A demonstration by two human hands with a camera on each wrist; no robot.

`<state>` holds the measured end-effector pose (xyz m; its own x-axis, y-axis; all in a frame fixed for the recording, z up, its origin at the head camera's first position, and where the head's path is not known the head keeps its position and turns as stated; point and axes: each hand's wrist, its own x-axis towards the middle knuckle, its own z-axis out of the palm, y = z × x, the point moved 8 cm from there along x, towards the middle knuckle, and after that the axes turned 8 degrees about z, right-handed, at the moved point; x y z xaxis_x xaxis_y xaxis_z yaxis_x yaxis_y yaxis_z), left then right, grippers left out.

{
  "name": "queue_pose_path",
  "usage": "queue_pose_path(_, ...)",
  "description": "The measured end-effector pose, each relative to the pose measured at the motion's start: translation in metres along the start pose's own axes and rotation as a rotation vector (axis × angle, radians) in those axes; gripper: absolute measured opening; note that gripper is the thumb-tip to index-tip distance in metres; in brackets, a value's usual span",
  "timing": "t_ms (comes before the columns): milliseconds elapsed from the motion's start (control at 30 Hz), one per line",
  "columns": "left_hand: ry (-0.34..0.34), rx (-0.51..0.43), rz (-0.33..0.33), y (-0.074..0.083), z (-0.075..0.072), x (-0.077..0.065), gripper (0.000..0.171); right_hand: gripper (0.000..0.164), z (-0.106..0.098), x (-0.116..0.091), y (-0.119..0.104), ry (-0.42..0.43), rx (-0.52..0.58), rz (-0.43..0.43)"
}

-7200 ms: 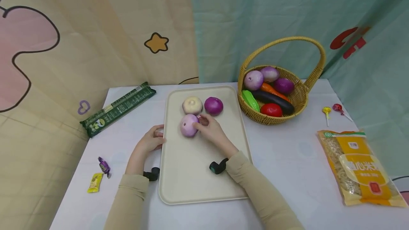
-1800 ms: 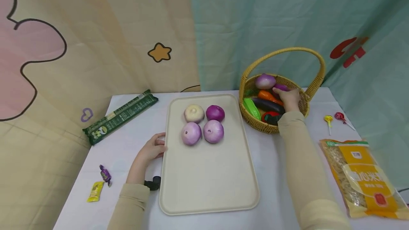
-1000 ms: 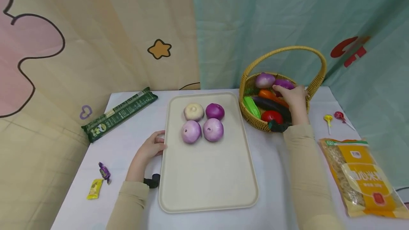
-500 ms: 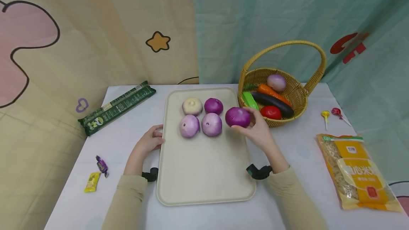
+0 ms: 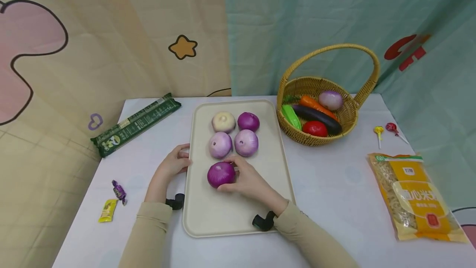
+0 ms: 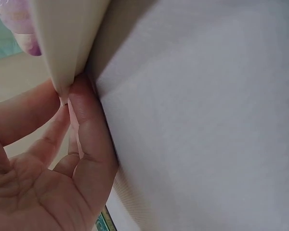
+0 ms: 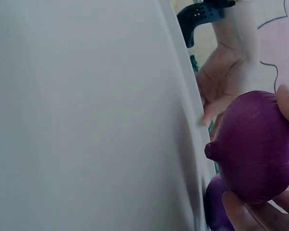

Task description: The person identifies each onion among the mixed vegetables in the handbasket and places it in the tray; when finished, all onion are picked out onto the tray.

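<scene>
My right hand (image 5: 247, 179) grips a dark purple onion (image 5: 220, 174) between thumb and fingers, over the middle of the cream tray (image 5: 238, 218). In the right wrist view the onion (image 7: 257, 147) shows its pointed tip. Just beyond it on the tray sit two pale purple onions (image 5: 246, 143), with a white-topped onion (image 5: 223, 122) and a smaller dark purple onion (image 5: 248, 122) behind them. At the tray's left edge my left hand (image 5: 172, 164) pinches the rim; the left wrist view shows thumb and fingers (image 6: 86, 122) on either side of it.
A wicker basket (image 5: 316, 139) at the back right holds a pale purple onion (image 5: 330, 100), carrot, eggplant, green vegetable and tomato. A green packet (image 5: 135, 126) and two candies (image 5: 119, 192) lie left. Lollipops (image 5: 378, 130) and a yellow noodle bag (image 5: 420, 197) lie right.
My right hand took the dark purple onion out of the basket and carried it left over the tray. Earlier it set a pale onion beside the other. My left hand stayed at the rim.
</scene>
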<state>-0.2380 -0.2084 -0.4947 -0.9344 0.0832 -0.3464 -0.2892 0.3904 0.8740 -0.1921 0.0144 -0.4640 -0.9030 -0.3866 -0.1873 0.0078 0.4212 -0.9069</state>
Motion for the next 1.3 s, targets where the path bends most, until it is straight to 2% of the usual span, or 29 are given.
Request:
queue_pose_path(200,-0.015,-0.002,0.001,0.001,0.002,0.0,0.065,0.075,0.009,0.006,0.01,0.036,-0.082,0.054)
queue_pose_path(500,0.001,0.028,-0.005,0.002,-0.003,0.0,0.065,0.079,0.011,0.01,0.012,0.025,-0.062,0.068)
queue_pose_path(600,0.001,0.027,-0.009,0.001,-0.002,0.001,0.064,0.079,0.006,0.008,0.009,0.029,-0.062,0.058)
queue_pose_path(700,0.001,0.027,-0.011,0.001,-0.001,0.0,0.064,0.074,-0.009,0.004,0.003,0.049,-0.073,0.054)
queue_pose_path(767,-0.004,0.032,-0.009,0.002,0.0,-0.001,0.064,0.068,-0.026,0.002,-0.005,0.082,-0.07,0.031)
queue_pose_path(867,0.004,0.041,-0.006,0.004,-0.001,-0.001,0.065,0.058,-0.066,0.001,-0.019,0.169,-0.03,0.004)
queue_pose_path(1033,0.009,0.052,0.002,0.004,-0.002,-0.002,0.064,0.049,-0.16,0.002,-0.032,0.416,0.035,-0.034)
queue_pose_path(1167,-0.002,0.054,0.005,0.002,-0.001,-0.003,0.064,0.053,-0.239,0.0,-0.025,0.646,0.058,0.024)
queue_pose_path(1300,-0.007,0.05,0.003,0.001,0.0,-0.004,0.064,0.059,-0.3,-0.005,-0.006,0.831,0.073,0.151)
